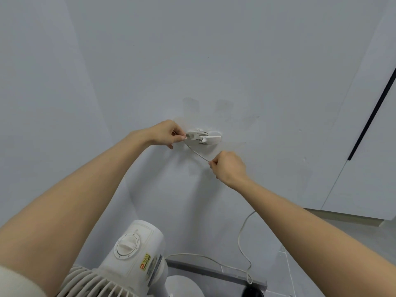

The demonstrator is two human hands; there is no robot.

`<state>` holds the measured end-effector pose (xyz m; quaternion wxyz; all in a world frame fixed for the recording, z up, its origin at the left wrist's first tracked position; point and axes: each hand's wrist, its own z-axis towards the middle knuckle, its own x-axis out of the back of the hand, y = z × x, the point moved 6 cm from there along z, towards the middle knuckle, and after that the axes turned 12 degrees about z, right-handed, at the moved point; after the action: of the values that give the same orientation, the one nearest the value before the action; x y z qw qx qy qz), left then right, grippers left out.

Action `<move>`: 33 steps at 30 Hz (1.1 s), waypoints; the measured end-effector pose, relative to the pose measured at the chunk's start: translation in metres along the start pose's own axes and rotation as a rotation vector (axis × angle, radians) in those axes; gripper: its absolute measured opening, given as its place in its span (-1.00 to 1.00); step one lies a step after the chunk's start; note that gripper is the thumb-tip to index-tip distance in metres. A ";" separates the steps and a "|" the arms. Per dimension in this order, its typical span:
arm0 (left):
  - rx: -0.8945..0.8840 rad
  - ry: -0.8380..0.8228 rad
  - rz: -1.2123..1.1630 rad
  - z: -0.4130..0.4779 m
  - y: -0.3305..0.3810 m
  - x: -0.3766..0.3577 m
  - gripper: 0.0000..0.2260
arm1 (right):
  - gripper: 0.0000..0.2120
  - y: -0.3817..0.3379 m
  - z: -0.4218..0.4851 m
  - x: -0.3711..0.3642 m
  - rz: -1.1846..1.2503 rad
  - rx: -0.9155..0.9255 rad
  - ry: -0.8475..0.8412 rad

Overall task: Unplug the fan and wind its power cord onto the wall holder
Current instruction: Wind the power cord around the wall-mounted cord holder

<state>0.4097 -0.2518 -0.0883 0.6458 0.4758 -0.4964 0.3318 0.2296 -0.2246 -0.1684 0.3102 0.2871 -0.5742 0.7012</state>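
Your forearms fill the low corners, & btwn them, bottom left, is the white fan (137, 243): rear motor housing w/ a round dial (126, 246) on top and the ribbed grille (90, 284) at the frame edge.

Your left hand (165, 133) is up at the wall (214, 61). Thumb & forefinger pinch what looks like the plug (190, 136) at the left end of the white wall holder (211, 139); can't tell for sure it's the plug. A few turns of cord sit round the holder's middle.

Your right hand (229, 168) is lower & to the right, near the holder but not touching it. Its fingers are curled, pinching the power cord (198, 154), which runs taut from under the holder's left end down to those fingertips.

Past your right forearm the cord hangs slack, drops to the floor (300, 264), loops near the grey skirting (214, 272), then goes left along it toward the fan's neck.

Small dark object (251, 292) at the bottom edge, too cut off to ID. Black strip (372, 112) runs down the panel far right
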 end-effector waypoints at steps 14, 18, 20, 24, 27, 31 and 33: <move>-0.074 0.273 -0.096 -0.011 0.023 0.018 -0.84 | -0.76 0.016 -0.001 0.050 -0.014 -0.023 0.189; -0.034 0.333 -0.095 -0.009 0.030 0.017 -0.90 | -0.72 0.017 -0.004 0.062 -0.043 -0.006 0.213; 0.026 0.401 -0.017 -0.009 0.032 0.017 -0.81 | -0.71 0.017 -0.004 0.067 -0.040 0.004 0.220; 0.126 0.500 0.082 -0.009 0.029 0.018 -0.71 | -0.68 0.024 -0.003 0.072 0.057 -0.072 0.179; 0.139 0.512 0.077 -0.008 0.034 0.019 -0.75 | -0.75 0.027 0.002 0.071 0.276 -0.203 0.102; 0.093 0.525 -0.028 -0.009 0.039 0.020 -0.77 | -0.95 0.018 0.007 0.070 0.788 -0.392 0.064; 0.071 0.515 -0.067 -0.008 0.041 0.020 -0.78 | -0.83 0.010 0.011 0.073 0.929 -0.429 0.006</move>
<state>0.3811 -0.2318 -0.0583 0.7443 0.4142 -0.2879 0.4377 0.1757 -0.2292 -0.1172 0.0192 -0.0707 -0.7714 0.6321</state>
